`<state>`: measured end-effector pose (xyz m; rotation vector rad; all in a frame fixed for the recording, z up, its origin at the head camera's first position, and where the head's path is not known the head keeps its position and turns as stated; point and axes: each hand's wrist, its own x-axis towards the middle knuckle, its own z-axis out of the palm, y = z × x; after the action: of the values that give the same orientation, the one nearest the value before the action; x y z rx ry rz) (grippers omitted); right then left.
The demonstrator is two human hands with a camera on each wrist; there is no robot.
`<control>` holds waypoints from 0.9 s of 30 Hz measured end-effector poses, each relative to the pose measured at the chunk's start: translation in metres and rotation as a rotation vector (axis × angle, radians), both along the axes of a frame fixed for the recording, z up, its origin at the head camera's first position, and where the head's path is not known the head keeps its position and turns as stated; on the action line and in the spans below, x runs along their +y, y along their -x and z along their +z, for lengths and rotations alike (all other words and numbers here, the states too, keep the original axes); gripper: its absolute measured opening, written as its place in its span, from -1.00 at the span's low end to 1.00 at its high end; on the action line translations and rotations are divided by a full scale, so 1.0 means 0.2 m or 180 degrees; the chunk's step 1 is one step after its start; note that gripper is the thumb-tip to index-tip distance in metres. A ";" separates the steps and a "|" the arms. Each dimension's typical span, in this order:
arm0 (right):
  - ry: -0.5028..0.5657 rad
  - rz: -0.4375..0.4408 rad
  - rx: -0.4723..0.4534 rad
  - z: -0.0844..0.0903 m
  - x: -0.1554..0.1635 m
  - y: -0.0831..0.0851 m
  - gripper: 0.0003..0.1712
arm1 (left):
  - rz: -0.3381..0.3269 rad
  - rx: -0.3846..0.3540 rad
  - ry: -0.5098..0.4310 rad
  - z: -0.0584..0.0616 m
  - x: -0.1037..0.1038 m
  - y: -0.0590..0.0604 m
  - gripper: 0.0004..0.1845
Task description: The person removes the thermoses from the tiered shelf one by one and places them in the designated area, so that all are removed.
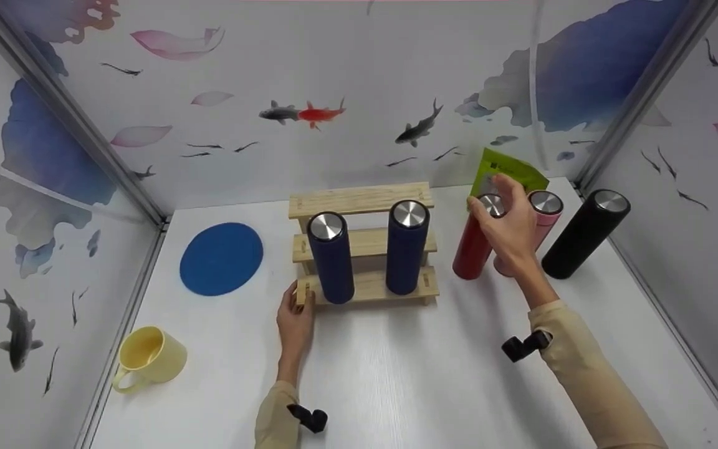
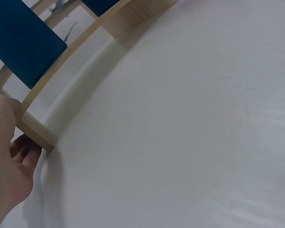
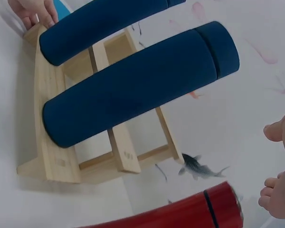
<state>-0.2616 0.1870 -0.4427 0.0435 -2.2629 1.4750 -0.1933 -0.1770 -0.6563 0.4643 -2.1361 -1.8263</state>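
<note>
A three-tier wooden rack [image 1: 365, 287] stands mid-table, with two dark blue thermos bottles [image 1: 332, 268] [image 1: 406, 255] upright on its lowest step. My left hand [image 1: 295, 321] grips the left end of that step, thumb on top and fingers tucked under the board in the left wrist view. To the right of the rack stands a red thermos bottle [image 1: 472, 249] with a silver-topped lid. My right hand [image 1: 512, 221] is at its lid, thumb and fingers spread and apart from it in the right wrist view. A pink thermos bottle [image 1: 545, 218] is partly hidden behind this hand.
A black thermos bottle [image 1: 583, 237] stands at the far right. Behind the red one is a green pouch [image 1: 512, 168]. On the left lie a round blue mat [image 1: 222, 259] and a yellow mug [image 1: 159, 355]. Patterned panels enclose the white table [image 1: 384, 374].
</note>
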 end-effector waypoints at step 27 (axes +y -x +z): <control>0.0314 0.1162 -0.0065 -0.03 -0.33 -0.12 -0.17 | 0.0060 -0.0013 -0.0020 -0.01 0.00 0.01 -0.46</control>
<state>-0.2381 0.1211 -0.4481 0.4338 -2.2807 1.7722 -0.1950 -0.1768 -0.6589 0.4884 -2.1220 -1.8239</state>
